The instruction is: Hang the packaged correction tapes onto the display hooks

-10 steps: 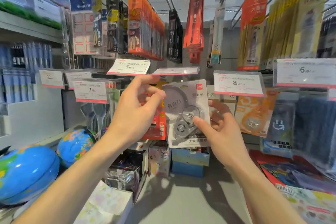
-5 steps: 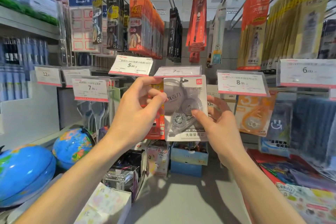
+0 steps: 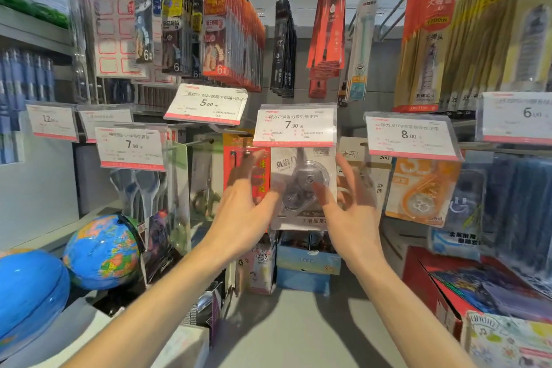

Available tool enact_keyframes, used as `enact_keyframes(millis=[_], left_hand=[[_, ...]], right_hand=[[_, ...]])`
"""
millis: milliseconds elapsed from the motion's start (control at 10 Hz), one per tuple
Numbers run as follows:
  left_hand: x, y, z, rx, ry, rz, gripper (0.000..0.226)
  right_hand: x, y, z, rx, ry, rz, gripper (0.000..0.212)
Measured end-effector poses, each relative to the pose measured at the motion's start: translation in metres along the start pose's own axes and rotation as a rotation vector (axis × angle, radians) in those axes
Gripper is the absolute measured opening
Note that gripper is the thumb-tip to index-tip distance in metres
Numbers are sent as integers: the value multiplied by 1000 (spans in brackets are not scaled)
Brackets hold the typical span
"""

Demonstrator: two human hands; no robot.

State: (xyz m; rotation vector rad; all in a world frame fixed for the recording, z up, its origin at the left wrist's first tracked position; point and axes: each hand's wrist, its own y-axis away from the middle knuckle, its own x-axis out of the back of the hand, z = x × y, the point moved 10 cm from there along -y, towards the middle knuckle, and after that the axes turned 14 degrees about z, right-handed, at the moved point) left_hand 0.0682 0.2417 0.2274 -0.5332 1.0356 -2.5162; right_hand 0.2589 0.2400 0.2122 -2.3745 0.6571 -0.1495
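Our left hand (image 3: 245,209) and right hand (image 3: 352,212) flank the correction tape pack (image 3: 301,188). Both hands are spread, fingers loose. The pack hangs between them, beneath the price tag (image 3: 295,126).

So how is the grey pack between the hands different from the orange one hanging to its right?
The grey correction tape pack is mostly clear and grey; the orange pack has an orange card with a white swirl. The grey one hangs under the 7.90 price tag, the orange one under the 8.00 price tag. Both hands flank the grey pack; nothing is near the orange one. Both hang upright.
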Motion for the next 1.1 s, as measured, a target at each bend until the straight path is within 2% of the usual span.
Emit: enact_keyframes(millis=[100,200,400,500,600,700,800,1000,1100], left_hand=[[-32,-2,-15,111,24,-127,74],[-50,-7,-25,124,69,-146,73],[-65,-22,-39,14,118,-111,74],[-63,-23,-43,-10,78,-88,72],[-52,-20,-45,-20,18,-47,74],[-46,-17,-42,-57,-62,-34,72],[-49,-16,-45,-39,-84,-65,69],[-35,-10,-52,-27,-76,-18,56],[-20,-2,-62,93,8,42,43]], right_hand=[[-10,-4,18,-54,177,-23,62],[-15,-9,23,14,217,-12,63],[-20,-20,23,134,269,33,71],[-21,-18,25,123,268,-10,71],[-11,-11,24,130,364,-39,59],[7,-7,16,163,336,0,47],[19,-9,23,70,245,14,40],[35,-7,34,-13,264,-23,26],[50,-1,40,-19,296,1,21]])
